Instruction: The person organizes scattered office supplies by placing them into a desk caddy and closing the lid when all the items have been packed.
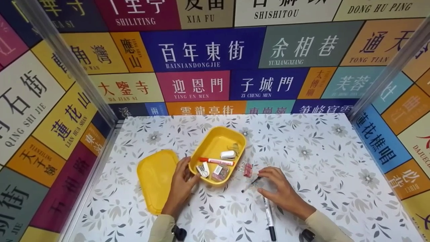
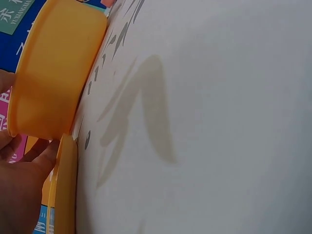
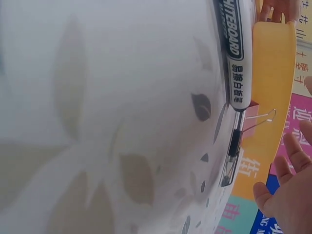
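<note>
In the head view my left hand [image 1: 182, 181] holds the near-left corner of a yellow plastic box [image 1: 217, 131]. Inside lie a red-capped marker [image 1: 218, 161], a white stapler-like piece [image 1: 228, 154], a small pencil sharpener [image 1: 203, 169] and a clear pack of pinkish bits [image 1: 220, 172]. My right hand [image 1: 282, 188] hovers with fingers spread, holding nothing. Just left of its fingertips lies a slim clear-and-black item [image 1: 251, 185]; its kind is unclear. A pink binder clip [image 1: 247, 170] sits between box and hand, and a whiteboard marker [image 1: 268, 218] lies below the palm.
A yellow lid [image 1: 158, 181] lies on the table left of the box, beside my left forearm. The table's flowered cover [image 1: 319, 161] reaches back to a wall of coloured street-name panels [image 1: 205, 50]. Side panels with metal corner posts [image 1: 80, 80] enclose the table.
</note>
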Demonstrator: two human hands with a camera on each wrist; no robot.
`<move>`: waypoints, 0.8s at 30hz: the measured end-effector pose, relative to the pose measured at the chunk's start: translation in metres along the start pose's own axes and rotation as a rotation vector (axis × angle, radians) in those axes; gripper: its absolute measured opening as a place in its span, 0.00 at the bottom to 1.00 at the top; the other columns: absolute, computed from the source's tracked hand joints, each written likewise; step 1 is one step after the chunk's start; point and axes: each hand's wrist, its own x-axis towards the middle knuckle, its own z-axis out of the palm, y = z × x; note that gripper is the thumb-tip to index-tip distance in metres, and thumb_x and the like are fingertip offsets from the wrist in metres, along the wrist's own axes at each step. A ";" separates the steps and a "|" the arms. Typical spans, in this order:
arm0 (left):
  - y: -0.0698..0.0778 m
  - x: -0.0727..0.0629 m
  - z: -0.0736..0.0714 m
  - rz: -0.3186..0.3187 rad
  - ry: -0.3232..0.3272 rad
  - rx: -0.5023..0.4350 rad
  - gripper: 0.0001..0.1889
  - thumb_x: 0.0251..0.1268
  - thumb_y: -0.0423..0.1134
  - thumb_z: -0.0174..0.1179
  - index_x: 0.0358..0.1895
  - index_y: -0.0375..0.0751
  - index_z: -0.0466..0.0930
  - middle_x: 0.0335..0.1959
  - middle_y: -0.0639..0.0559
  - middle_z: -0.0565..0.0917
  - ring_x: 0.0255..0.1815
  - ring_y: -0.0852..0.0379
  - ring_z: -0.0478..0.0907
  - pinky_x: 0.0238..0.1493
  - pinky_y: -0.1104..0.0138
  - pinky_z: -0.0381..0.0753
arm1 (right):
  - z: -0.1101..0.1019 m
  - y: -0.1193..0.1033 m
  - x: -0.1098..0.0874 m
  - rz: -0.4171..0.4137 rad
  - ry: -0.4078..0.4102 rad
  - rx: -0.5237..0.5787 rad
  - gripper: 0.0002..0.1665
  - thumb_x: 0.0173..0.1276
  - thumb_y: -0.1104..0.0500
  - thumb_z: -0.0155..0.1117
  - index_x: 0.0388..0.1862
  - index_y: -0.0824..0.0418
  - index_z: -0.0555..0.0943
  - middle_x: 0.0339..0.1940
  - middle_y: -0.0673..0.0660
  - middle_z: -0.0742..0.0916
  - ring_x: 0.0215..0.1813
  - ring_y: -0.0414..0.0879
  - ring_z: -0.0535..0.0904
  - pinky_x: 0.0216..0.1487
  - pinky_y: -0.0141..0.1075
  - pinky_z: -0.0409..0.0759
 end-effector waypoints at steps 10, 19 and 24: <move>-0.002 0.002 0.000 0.039 -0.009 -0.023 0.38 0.72 0.29 0.72 0.83 0.36 0.68 0.84 0.40 0.65 0.80 0.36 0.72 0.82 0.49 0.70 | -0.010 0.000 -0.009 0.026 0.006 -0.020 0.37 0.58 0.68 0.86 0.67 0.57 0.86 0.63 0.63 0.86 0.67 0.58 0.77 0.70 0.24 0.71; -0.002 0.001 -0.001 0.019 0.001 0.005 0.39 0.72 0.33 0.73 0.84 0.39 0.68 0.86 0.39 0.63 0.81 0.37 0.72 0.82 0.52 0.71 | -0.012 -0.002 -0.017 -0.025 0.004 -0.013 0.37 0.57 0.70 0.86 0.66 0.59 0.86 0.63 0.64 0.86 0.65 0.60 0.78 0.68 0.24 0.73; -0.002 0.001 -0.001 0.007 0.004 0.007 0.39 0.72 0.33 0.74 0.84 0.41 0.68 0.86 0.40 0.63 0.81 0.39 0.72 0.82 0.54 0.71 | -0.012 -0.002 -0.022 -0.011 -0.008 -0.042 0.37 0.56 0.69 0.87 0.66 0.58 0.86 0.63 0.63 0.86 0.65 0.58 0.77 0.61 0.25 0.77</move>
